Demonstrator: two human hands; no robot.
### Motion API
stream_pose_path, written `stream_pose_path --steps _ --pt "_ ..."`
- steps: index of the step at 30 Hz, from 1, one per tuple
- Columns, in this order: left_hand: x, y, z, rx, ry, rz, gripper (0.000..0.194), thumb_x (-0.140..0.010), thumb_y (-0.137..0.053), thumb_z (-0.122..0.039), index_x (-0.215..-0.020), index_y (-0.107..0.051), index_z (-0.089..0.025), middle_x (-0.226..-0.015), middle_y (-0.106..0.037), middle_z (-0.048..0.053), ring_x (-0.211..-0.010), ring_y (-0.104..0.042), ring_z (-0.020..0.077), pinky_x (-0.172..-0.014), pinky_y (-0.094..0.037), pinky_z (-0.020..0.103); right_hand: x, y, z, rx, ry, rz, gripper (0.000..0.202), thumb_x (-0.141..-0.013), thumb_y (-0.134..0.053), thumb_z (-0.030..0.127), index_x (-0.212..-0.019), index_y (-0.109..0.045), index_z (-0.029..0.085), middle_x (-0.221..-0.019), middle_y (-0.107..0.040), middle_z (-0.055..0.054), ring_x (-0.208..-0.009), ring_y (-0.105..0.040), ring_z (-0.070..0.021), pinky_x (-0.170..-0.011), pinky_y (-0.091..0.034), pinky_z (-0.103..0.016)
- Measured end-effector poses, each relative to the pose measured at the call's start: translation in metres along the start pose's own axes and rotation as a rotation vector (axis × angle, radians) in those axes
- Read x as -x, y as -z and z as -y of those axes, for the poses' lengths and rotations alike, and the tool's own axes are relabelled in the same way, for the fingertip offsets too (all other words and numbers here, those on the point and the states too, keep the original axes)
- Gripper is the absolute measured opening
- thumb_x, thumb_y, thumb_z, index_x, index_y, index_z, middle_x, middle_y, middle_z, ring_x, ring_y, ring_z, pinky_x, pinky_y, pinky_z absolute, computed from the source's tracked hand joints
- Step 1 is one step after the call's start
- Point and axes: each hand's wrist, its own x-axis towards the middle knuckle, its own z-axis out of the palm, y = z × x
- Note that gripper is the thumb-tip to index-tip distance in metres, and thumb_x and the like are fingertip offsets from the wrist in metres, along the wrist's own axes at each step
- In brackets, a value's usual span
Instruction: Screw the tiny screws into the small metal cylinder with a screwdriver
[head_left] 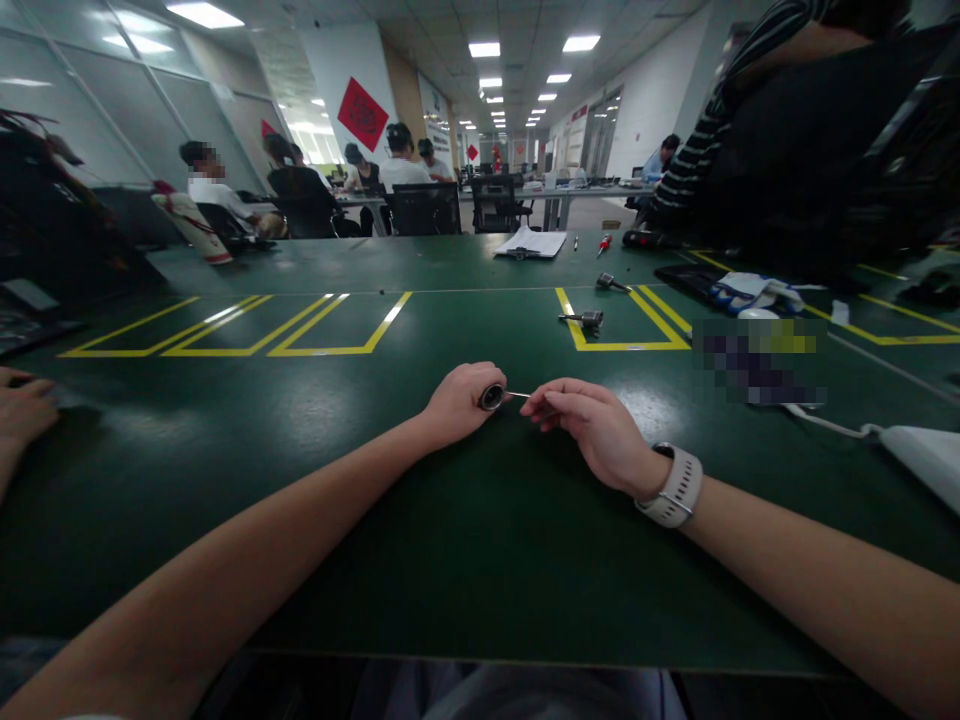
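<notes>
My left hand (461,405) is closed around a cylindrical metal part (491,397), whose round dark opening faces me. My right hand (581,415), with a pale watch on the wrist, pinches the near end of a thin shiny rod (517,395). The rod reaches across to the metal part; whether it enters the part is hidden by my left fingers. Both hands are just above the green table (480,560). Beyond them lie two metal parts with thin shafts, one (591,319) across a yellow tape line and another (611,283) farther back.
At the back are a clipboard with papers (532,242), a pen (576,243) and a red screwdriver (604,243). White and blue gloves (756,291) and a white cable (825,422) lie right. Another person's hand (26,408) rests at the left edge; someone in stripes sits at the right.
</notes>
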Motion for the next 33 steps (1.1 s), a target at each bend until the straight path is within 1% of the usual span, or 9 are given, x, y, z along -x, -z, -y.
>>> stream_pose_path --steps 4,10,13,16,22,25,27,29,33 --pt "0.0 0.0 0.0 0.039 0.002 0.008 0.016 -0.082 -0.053 -0.026 -0.07 -0.051 -0.017 -0.069 -0.053 0.0 -0.063 -0.049 0.0127 -0.06 -0.036 0.025 0.0 -0.001 0.0 -0.04 -0.013 -0.008 0.016 -0.08 -0.051 0.024 -0.079 -0.065 0.018 -0.083 -0.067 -0.005 -0.079 -0.058 -0.0173 -0.07 -0.042 -0.032" --pt "0.0 -0.001 -0.003 -0.113 0.015 0.035 0.006 -0.079 -0.052 -0.019 -0.074 -0.054 -0.017 -0.071 -0.056 0.001 -0.065 -0.051 0.0146 -0.061 -0.036 0.027 0.012 -0.011 0.008 0.574 0.333 -0.003 0.015 -0.081 -0.051 0.019 -0.081 -0.066 0.021 -0.081 -0.064 -0.004 -0.08 -0.056 -0.0186 -0.074 -0.04 -0.034" --pt "-0.001 -0.001 -0.005 -0.208 -0.04 0.069 0.008 -0.078 -0.049 -0.015 -0.073 -0.054 -0.016 -0.071 -0.056 0.002 -0.065 -0.05 0.0155 -0.061 -0.034 0.028 0.014 -0.014 0.01 0.714 0.397 0.028 0.014 -0.08 -0.052 0.016 -0.079 -0.065 0.021 -0.08 -0.063 -0.004 -0.077 -0.055 -0.0187 -0.074 -0.04 -0.034" --pt "-0.002 0.0 -0.006 -0.216 -0.075 0.09 0.009 -0.079 -0.048 -0.013 -0.073 -0.054 -0.016 -0.072 -0.056 0.002 -0.065 -0.05 0.0155 -0.061 -0.034 0.028 0.011 -0.011 0.01 0.603 0.295 0.025 0.016 -0.08 -0.05 0.019 -0.076 -0.065 0.02 -0.076 -0.063 -0.004 -0.075 -0.056 -0.0182 -0.071 -0.041 -0.034" --pt "-0.002 0.002 -0.007 -0.054 -0.06 0.119 0.009 -0.08 -0.049 -0.015 -0.071 -0.053 -0.017 -0.069 -0.054 0.001 -0.065 -0.05 0.0141 -0.063 -0.036 0.027 0.0 0.001 0.004 0.037 0.004 -0.029 0.016 -0.075 -0.052 0.022 -0.067 -0.064 0.017 -0.071 -0.065 -0.004 -0.069 -0.058 -0.0164 -0.068 -0.043 -0.032" --pt "-0.001 0.002 -0.005 0.023 -0.037 0.107 0.009 -0.08 -0.051 -0.02 -0.072 -0.052 -0.017 -0.069 -0.054 0.0 -0.064 -0.05 0.0134 -0.064 -0.038 0.027 -0.001 0.002 0.0 -0.072 -0.05 -0.025 0.015 -0.074 -0.052 0.023 -0.067 -0.064 0.016 -0.07 -0.065 -0.004 -0.066 -0.057 -0.0157 -0.066 -0.043 -0.031" --pt "-0.001 0.001 -0.004 0.036 -0.021 0.093 0.009 -0.08 -0.052 -0.021 -0.072 -0.052 -0.017 -0.069 -0.054 0.0 -0.064 -0.05 0.0132 -0.063 -0.038 0.026 0.0 0.002 0.0 -0.06 -0.003 -0.028 0.015 -0.075 -0.052 0.022 -0.069 -0.064 0.017 -0.071 -0.065 -0.004 -0.068 -0.057 -0.016 -0.066 -0.043 -0.031" --pt "-0.002 0.0 -0.003 0.019 -0.02 0.089 0.009 -0.08 -0.052 -0.02 -0.072 -0.052 -0.017 -0.069 -0.053 0.0 -0.063 -0.05 0.0131 -0.061 -0.037 0.026 0.003 0.0 0.001 0.055 0.079 -0.03 0.015 -0.077 -0.051 0.022 -0.071 -0.064 0.018 -0.073 -0.064 -0.003 -0.071 -0.057 -0.017 -0.069 -0.043 -0.032" --pt "-0.002 -0.001 -0.003 -0.067 -0.064 0.098 0.007 -0.08 -0.051 -0.017 -0.073 -0.053 -0.017 -0.069 -0.054 0.0 -0.062 -0.05 0.0133 -0.06 -0.036 0.026 0.012 -0.008 0.007 0.516 0.281 -0.012 0.016 -0.08 -0.05 0.019 -0.074 -0.065 0.019 -0.074 -0.062 -0.003 -0.074 -0.056 -0.0183 -0.071 -0.041 -0.034"
